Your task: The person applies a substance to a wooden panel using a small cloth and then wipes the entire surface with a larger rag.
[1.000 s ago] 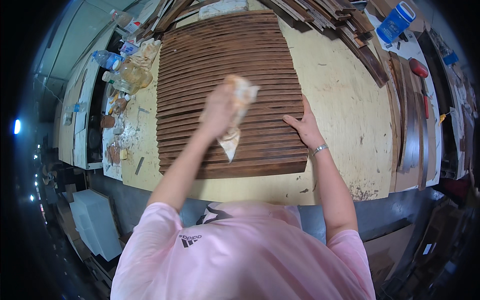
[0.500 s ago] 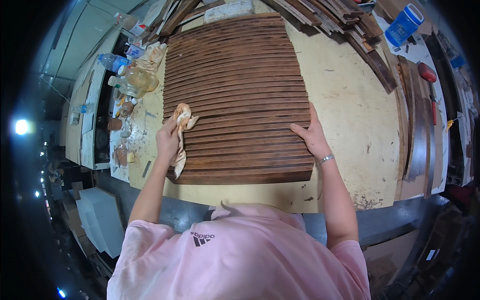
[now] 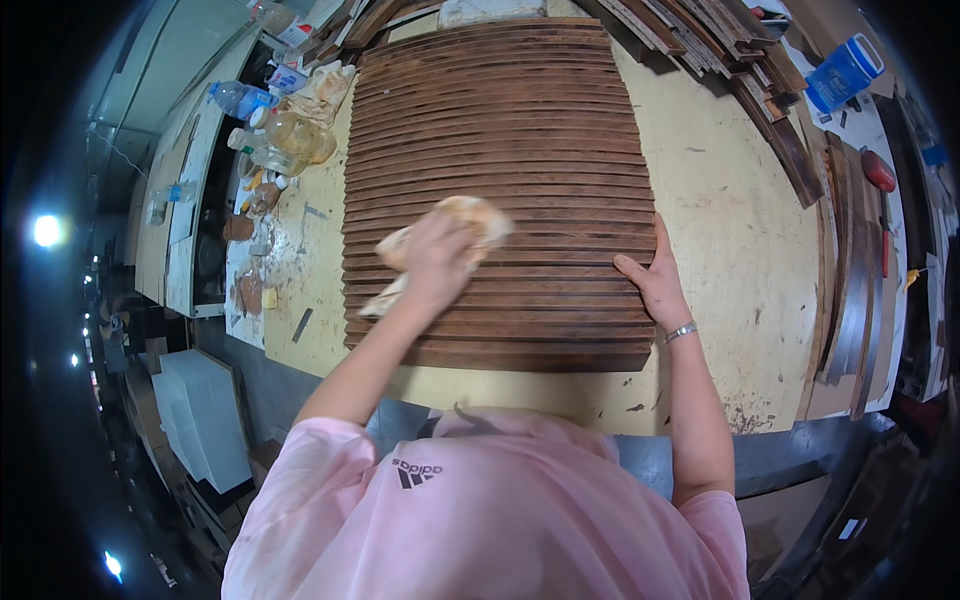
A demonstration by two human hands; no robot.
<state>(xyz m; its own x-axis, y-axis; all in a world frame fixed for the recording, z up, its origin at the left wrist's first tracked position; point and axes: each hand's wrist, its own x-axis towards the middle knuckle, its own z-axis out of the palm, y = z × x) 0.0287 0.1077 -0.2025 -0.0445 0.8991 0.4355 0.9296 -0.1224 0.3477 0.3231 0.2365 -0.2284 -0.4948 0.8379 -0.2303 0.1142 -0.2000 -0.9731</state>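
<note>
A dark brown slatted wooden panel (image 3: 500,130) lies on the pale workbench top, its slats running left to right. My left hand (image 3: 440,255) presses a stained cream rag (image 3: 485,222) against the slats, left of the panel's middle; hand and rag are slightly blurred by motion. Part of the rag hangs out below the wrist. My right hand (image 3: 660,285) rests on the panel's right edge, thumb on top and fingers stretched along the side, with a metal-banded watch or bracelet (image 3: 681,331) at the wrist.
Several plastic bottles (image 3: 290,135) and another crumpled rag (image 3: 325,90) stand along the workbench's (image 3: 730,350) left side. Dark wooden strips (image 3: 730,60) are piled at the far right. A blue jug (image 3: 845,72) and long boards (image 3: 850,270) lie beyond the right edge.
My left hand has swept the rag rightward from the panel's left edge toward its middle, and the rag is now spread flatter. My right hand stays at the right edge. The view has shifted slightly.
</note>
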